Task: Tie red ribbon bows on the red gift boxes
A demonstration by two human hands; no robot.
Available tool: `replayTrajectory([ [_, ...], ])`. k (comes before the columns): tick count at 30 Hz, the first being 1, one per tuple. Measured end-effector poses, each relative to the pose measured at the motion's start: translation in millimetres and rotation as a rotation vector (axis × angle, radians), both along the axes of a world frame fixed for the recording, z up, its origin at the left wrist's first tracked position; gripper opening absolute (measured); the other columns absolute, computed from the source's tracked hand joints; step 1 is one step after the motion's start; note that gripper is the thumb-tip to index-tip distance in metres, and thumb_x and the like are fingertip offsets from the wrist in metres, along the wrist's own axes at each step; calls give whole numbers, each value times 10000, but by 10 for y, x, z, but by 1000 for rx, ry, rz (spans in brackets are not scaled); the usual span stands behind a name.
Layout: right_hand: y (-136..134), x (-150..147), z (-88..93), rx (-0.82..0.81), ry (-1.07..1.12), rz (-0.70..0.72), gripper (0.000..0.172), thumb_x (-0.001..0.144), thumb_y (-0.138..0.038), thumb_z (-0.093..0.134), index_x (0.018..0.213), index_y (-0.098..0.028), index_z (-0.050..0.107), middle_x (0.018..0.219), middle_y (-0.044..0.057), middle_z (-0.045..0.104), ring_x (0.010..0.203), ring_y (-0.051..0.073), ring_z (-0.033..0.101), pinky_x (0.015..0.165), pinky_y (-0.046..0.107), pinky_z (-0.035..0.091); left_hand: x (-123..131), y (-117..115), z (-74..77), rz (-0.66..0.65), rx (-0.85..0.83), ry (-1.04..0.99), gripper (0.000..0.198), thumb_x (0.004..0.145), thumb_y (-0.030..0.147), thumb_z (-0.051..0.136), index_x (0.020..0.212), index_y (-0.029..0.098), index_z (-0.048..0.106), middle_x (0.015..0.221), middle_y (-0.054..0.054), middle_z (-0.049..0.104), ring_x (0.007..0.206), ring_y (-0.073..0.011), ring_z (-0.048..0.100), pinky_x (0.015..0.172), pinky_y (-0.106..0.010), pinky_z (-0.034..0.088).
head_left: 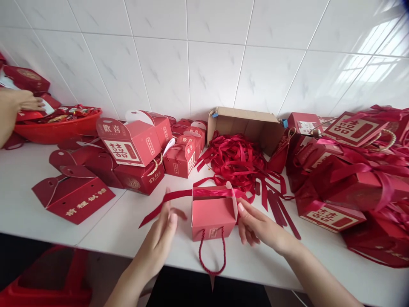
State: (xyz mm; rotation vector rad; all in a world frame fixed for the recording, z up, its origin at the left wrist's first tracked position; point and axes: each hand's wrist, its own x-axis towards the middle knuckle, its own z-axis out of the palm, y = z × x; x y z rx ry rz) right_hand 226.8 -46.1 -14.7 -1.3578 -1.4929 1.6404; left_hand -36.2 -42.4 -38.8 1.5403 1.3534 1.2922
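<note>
The white table (123, 224) carries everything, its near edge close to me, probably so I can reach without stretching. On my right, ribbon-tied gift boxes (361, 179) lie heaped against one another, seemingly kept apart from the unribboned gift boxes (137, 138) on my left, which are partly stacked, perhaps to save room. The cardboard carton (246, 114) gapes towards me by the tiled wall, likely so the heap of dark red ribbons (236, 160) spilling from it is handy. Further left, the red plastic basin (60, 130) sits near another person's hand (27, 102).

Straight ahead of me, between my hands, stands one red gift box (212, 217), end flaps up. My left hand (156, 243) is extended, thumb spread from the fingers at the satin ribbon (180, 194); blur hides whether I pinch it. My right hand (260, 224) curls loosely beside the right flap, perhaps to steady it; I cannot tell whether the fingertips grip anything. The ribbon crosses between the flaps. The twisted rope handle (213, 272) droops towards me, out of its way.
</note>
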Motion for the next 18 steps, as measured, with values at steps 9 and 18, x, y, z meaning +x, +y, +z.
replayTrajectory([
  [9,199,-41,136,398,458,-559,462,854,-538,583,1183,-215,608,814,19,628,689,134,574,642,264,481,-25,236,456,137,105,-680,451,825,534,604,1045,150,686,953,-91,699,833,-188,609,627,-269,463],
  [18,309,35,636,839,82,-703,280,749,-443,728,865,-192,683,818,37,679,736,166,619,657,276,499,33,295,954,63,303,-610,179,819,207,686,662,123,664,925,-78,735,739,-128,567,612,-246,460],
])
